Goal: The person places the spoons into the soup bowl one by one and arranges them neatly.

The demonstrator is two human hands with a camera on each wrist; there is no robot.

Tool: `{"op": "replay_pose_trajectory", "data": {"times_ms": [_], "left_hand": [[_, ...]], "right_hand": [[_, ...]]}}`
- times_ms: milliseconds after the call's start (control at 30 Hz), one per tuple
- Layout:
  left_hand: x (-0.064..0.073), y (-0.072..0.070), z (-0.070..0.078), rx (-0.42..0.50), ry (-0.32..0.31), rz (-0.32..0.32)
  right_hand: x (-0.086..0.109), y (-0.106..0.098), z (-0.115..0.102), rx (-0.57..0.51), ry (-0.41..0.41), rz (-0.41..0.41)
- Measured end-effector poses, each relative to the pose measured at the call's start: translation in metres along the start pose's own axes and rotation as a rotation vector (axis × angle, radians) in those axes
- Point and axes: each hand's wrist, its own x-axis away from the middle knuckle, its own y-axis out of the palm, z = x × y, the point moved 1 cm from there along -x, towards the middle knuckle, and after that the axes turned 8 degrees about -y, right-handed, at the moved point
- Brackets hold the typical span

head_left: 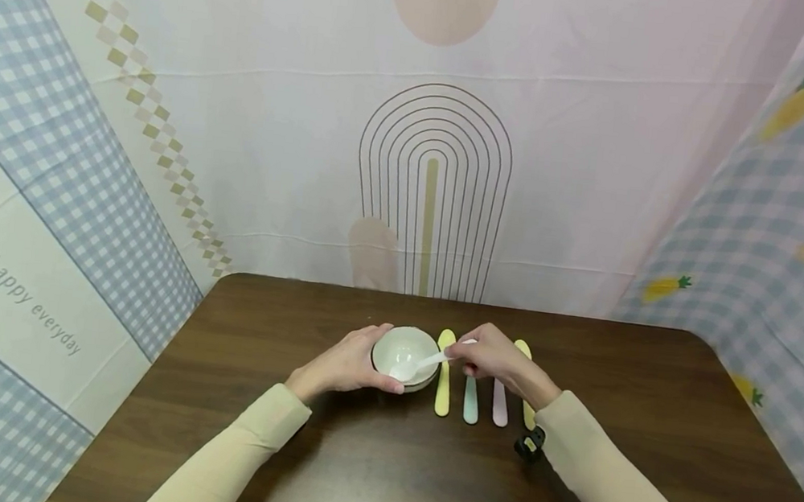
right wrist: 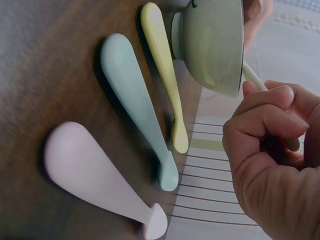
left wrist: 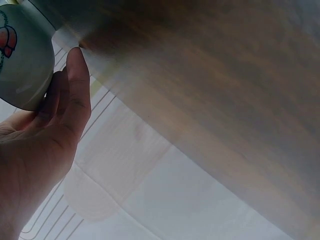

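A small pale bowl (head_left: 393, 347) with a coloured print on its outside stands on the table. My left hand (head_left: 353, 361) holds it from the left, thumb along the near rim and fingers around the far side. In my right hand (head_left: 498, 359), the handle of a white spoon (head_left: 433, 359) is pinched between thumb and curled fingers. The spoon slants down to the left, its head inside the bowl. Under and beside the right hand lie a yellow spoon (right wrist: 165, 60), a mint green spoon (right wrist: 131, 90) and a pink spoon (right wrist: 90, 170), side by side.
Another yellow spoon (head_left: 528, 415) lies at the right end of the row, partly behind the right wrist. The brown wooden table (head_left: 380, 475) ends against a patterned white cloth (head_left: 294, 168) at the back. Checked cloth (head_left: 763, 278) hangs at the right.
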Motion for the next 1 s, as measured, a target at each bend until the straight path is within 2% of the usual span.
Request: {"op": "replay_pose_trajectory", "data": {"times_ms": [267,533,867,1000], "left_hand": [[-0.001,0.001,0.001,-0.005,0.015,-0.006],[-0.002,0.001,-0.001,-0.021,0.02,0.008],[-0.003,0.0,-0.002,-0.028,0.014,-0.008],[-0.002,-0.001,-0.002,-0.022,0.014,-0.01]], "right_hand": [[-0.01,-0.004,-0.006,0.035,0.053,0.019],[-0.019,-0.002,-0.006,0.053,0.056,0.07],[-0.027,0.005,-0.004,0.024,0.086,0.157],[-0.03,0.007,-0.003,-0.023,0.089,0.172]]}}
